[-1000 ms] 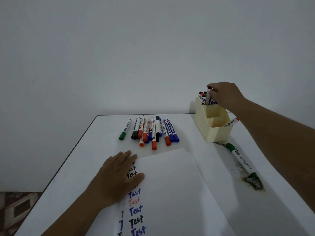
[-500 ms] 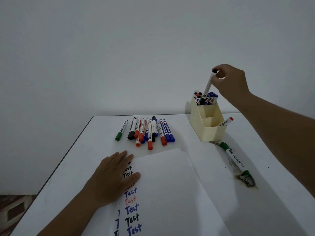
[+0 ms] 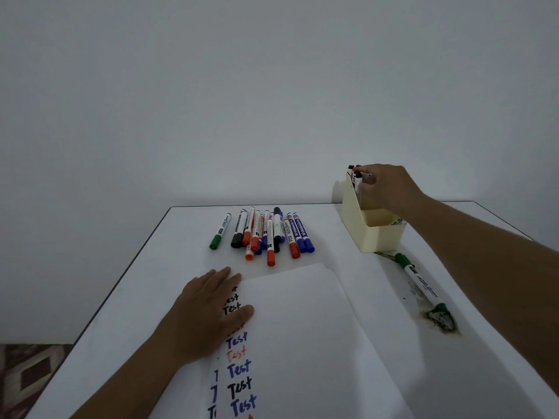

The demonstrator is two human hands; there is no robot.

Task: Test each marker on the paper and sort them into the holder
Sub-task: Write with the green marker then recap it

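At right of centre, the right hand (image 3: 388, 189) covers the holder's (image 3: 378, 234) far compartment, fingertips on its markers (image 3: 354, 173); its grip cannot be made out. The left hand (image 3: 208, 309) lies flat on the paper (image 3: 302, 328), hiding some writing. Loose markers (image 3: 266, 234) lie mid-tabletop (image 3: 145, 297).

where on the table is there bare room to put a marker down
Free: the table left of the left hand, and the strip between the paper and the green marker. Crowded: the marker pile and beside the holder.
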